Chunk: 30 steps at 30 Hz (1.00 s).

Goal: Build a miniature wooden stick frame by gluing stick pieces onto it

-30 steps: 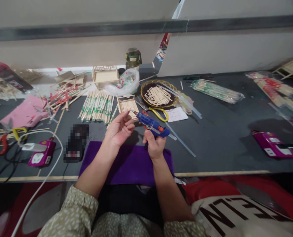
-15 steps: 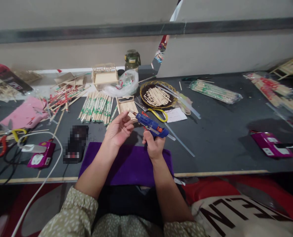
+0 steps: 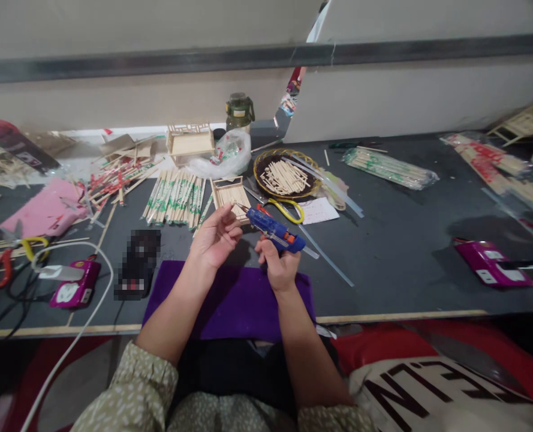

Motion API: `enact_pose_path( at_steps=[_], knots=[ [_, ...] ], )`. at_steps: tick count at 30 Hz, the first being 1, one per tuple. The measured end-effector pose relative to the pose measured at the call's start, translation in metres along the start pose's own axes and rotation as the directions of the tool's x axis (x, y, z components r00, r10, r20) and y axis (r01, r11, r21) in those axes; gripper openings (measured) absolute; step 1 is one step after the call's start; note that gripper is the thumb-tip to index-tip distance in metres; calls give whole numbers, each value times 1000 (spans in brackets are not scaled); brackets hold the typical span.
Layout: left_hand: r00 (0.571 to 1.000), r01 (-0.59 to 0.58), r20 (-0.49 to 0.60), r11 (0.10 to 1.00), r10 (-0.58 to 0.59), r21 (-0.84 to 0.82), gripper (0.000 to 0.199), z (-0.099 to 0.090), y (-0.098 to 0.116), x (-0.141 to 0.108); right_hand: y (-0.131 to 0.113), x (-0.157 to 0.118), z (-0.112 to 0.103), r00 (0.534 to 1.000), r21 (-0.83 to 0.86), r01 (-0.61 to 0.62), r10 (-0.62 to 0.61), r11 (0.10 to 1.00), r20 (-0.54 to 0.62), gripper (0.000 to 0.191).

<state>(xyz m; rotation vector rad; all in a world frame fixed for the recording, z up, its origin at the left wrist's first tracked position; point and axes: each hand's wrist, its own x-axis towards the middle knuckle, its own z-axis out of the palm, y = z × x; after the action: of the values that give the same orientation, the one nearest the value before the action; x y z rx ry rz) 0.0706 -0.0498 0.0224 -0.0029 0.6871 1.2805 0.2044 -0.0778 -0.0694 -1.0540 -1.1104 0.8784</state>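
My right hand (image 3: 280,267) is wrapped round the grip of a blue hot glue gun (image 3: 273,230), whose nozzle points up and to the left. A clear glue stick (image 3: 311,252) pokes out of the gun's back end. Close by the nozzle tip, my left hand (image 3: 216,235) is closed in a pinch; what sits between thumb and fingertip is too small to make out. Behind the nozzle lies a small wooden stick frame (image 3: 231,193), partly hidden by my fingers and the gun. Below both hands a purple cloth (image 3: 234,306) lies along the table's front edge.
A basket (image 3: 258,178) of short sticks stands behind the gun, with yellow-handled scissors (image 3: 293,211) before it. Wrapped chopsticks (image 3: 175,198) lie left of the frame. A finished-looking stick model (image 3: 190,144) and a green bottle (image 3: 239,112) stand farther back. Purple power strips (image 3: 75,282) lie either side.
Both hands and the glue gun hold almost the same place. The view has shifted very slightly; the nozzle stays at my left fingertips.
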Motion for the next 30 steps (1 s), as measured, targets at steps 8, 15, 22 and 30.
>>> enact_pose_path(
  at_steps=[8, 15, 22, 30],
  knots=[
    [1000, 1, 22, 1000, -1, 5, 20, -1, 0, 1, 1, 0, -2, 999, -31, 42, -41, 999, 16, 43],
    [1000, 0, 26, 1000, 1, -3, 23, -1, -1, 0, 2, -2, -2, 999, 5, 43, -43, 999, 25, 39],
    [1000, -2, 30, 1000, 2, 1, 21, -1, -1, 1, 0, 0, -2, 998, 10, 61, -61, 998, 24, 37],
    [997, -68, 50, 997, 66, 24, 20, -3, 0, 1, 2, -1, -2, 998, 13, 58, -58, 998, 21, 32]
  ],
)
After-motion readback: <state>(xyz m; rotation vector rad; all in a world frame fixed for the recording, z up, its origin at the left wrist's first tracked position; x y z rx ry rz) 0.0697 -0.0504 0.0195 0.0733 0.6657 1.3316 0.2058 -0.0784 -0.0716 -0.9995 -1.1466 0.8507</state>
